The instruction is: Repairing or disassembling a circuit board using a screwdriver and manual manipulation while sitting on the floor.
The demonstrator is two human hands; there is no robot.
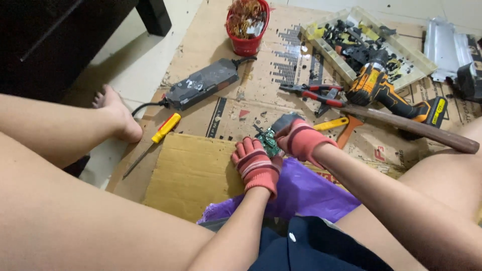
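Both hands in red-and-grey striped knit gloves close on one small green circuit board (269,141) at the edge of a flattened brown cardboard sheet (191,170) on the floor: left hand (255,163) braces it, right hand (300,138) grips its upper part; steady bracing suits this. Nearby: one yellow-handled screwdriver (159,134), one red-handled pliers (314,93), one orange cordless drill (386,90), one red cup of wires (247,25)

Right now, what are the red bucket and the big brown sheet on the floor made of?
The small red bucket looks like plastic: smooth, slightly shiny, evenly coloured walls. The flat brown floor sheet looks like cardboard: matte, with creases, frayed edges and printed markings. The striped red gloves on the left hand and right hand seem knitted fabric.
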